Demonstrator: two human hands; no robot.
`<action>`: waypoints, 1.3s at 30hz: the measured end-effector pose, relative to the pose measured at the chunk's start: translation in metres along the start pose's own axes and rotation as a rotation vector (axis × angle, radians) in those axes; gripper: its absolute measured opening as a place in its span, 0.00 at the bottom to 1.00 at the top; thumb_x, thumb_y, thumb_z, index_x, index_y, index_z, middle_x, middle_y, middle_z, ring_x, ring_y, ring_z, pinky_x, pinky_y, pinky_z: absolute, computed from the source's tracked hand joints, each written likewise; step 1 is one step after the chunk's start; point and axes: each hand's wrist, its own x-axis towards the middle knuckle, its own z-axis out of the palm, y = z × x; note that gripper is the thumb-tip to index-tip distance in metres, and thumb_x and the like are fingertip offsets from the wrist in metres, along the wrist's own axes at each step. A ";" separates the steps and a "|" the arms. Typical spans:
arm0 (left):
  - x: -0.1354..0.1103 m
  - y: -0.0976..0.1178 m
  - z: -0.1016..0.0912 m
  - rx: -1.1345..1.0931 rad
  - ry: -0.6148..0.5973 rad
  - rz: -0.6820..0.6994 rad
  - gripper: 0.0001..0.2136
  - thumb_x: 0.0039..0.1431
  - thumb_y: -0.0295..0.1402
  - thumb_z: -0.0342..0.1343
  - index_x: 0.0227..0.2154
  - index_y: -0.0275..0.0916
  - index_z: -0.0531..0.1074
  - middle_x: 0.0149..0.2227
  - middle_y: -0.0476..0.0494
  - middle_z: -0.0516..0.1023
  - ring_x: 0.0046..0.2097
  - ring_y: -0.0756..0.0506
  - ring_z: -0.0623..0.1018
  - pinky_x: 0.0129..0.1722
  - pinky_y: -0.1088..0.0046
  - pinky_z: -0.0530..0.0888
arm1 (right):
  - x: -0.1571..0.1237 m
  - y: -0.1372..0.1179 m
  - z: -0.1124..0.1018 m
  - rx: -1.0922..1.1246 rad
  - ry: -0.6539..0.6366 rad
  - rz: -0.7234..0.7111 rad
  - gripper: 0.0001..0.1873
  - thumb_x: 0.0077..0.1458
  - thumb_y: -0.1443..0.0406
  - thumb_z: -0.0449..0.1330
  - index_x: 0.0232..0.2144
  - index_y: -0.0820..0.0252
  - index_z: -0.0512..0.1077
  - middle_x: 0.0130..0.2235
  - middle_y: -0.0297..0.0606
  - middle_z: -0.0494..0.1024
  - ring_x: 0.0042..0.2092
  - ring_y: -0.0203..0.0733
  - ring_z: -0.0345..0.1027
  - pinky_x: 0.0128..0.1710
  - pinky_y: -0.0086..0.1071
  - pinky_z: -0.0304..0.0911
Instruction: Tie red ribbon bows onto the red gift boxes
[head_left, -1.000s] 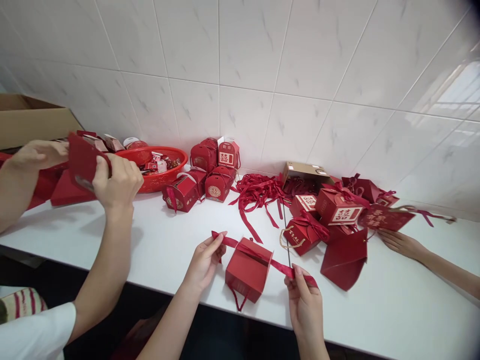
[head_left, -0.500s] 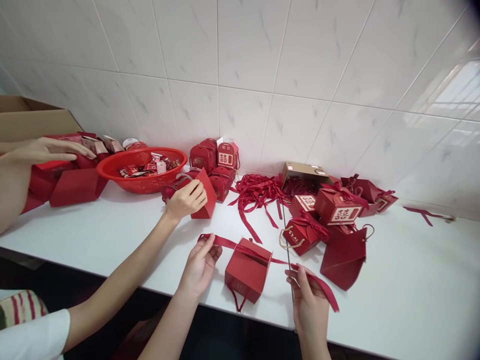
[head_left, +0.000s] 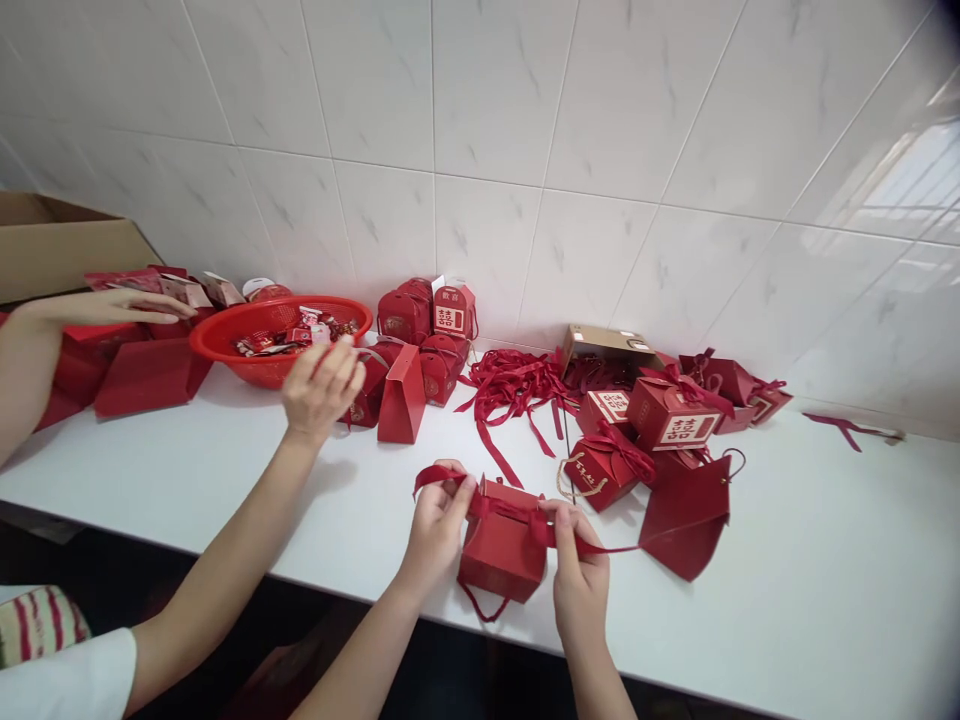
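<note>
A small red gift box (head_left: 504, 558) stands near the table's front edge, with a dark red ribbon (head_left: 499, 507) running across its top. At the box's left side, my left hand (head_left: 435, 530) pinches one stretch of the ribbon, and a loop hangs over its fingers. My right hand (head_left: 581, 565) is closed on the ribbon at the right side, its tail trailing off to the right. A thin red cord handle (head_left: 484, 610) droops from the box's front. Whether the ribbon is knotted, I cannot tell.
A co-worker's hand (head_left: 322, 385) is by a red basket (head_left: 214, 345) of sweets. Another person's hand (head_left: 127, 305) is farther left, over red boxes. Loose ribbons (head_left: 517, 385) lie at the back. Finished-looking boxes (head_left: 675, 412) are piled right, beside a folded red carton (head_left: 686, 520).
My hands have come closer together, drawing the ribbon in against the box. The co-worker's hand has let go of a red box, left standing, and moved left towards the basket.
</note>
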 end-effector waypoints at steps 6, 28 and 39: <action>-0.012 -0.002 0.015 0.148 -0.165 -0.001 0.05 0.52 0.34 0.63 0.26 0.40 0.74 0.29 0.47 0.75 0.34 0.45 0.74 0.39 0.70 0.68 | -0.007 0.003 0.013 -0.268 -0.179 -0.241 0.16 0.62 0.56 0.54 0.27 0.57 0.75 0.33 0.39 0.79 0.40 0.45 0.71 0.43 0.39 0.64; 0.012 0.016 -0.044 -0.297 0.437 0.052 0.12 0.46 0.37 0.69 0.32 0.38 0.77 0.33 0.50 0.80 0.35 0.50 0.77 0.35 0.76 0.73 | 0.025 0.003 -0.066 0.171 0.385 0.110 0.19 0.45 0.54 0.70 0.31 0.62 0.73 0.24 0.31 0.74 0.25 0.35 0.68 0.29 0.30 0.69; 0.038 0.082 0.014 -0.187 0.070 0.360 0.12 0.43 0.35 0.71 0.31 0.37 0.80 0.24 0.50 0.78 0.29 0.51 0.77 0.33 0.75 0.73 | 0.060 -0.072 -0.034 0.003 0.301 -0.383 0.14 0.53 0.56 0.65 0.34 0.62 0.77 0.28 0.36 0.79 0.32 0.40 0.73 0.35 0.33 0.69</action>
